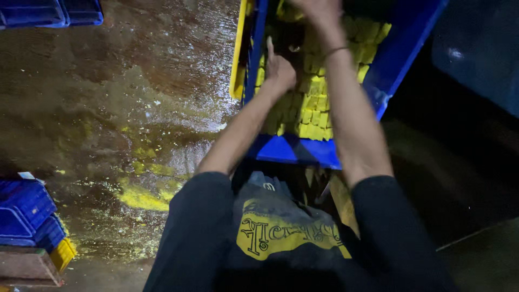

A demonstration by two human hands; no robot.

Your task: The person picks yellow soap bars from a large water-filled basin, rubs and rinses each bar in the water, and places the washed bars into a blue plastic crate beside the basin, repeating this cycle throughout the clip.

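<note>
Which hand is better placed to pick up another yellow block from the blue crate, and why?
Probably the left hand: it rests low among the yellow blocks in the blue crate. The right hand is raised at the crate's far end, blurred and partly out of view.

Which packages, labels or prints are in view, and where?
Blue crate: centre top, rectangular, filled with yellow blocks; left hand and right hand over them.
Shirt print: bottom centre, yellow patch with dark lettering on a dark shirt.
Stacked blue bins: left edge.
</note>
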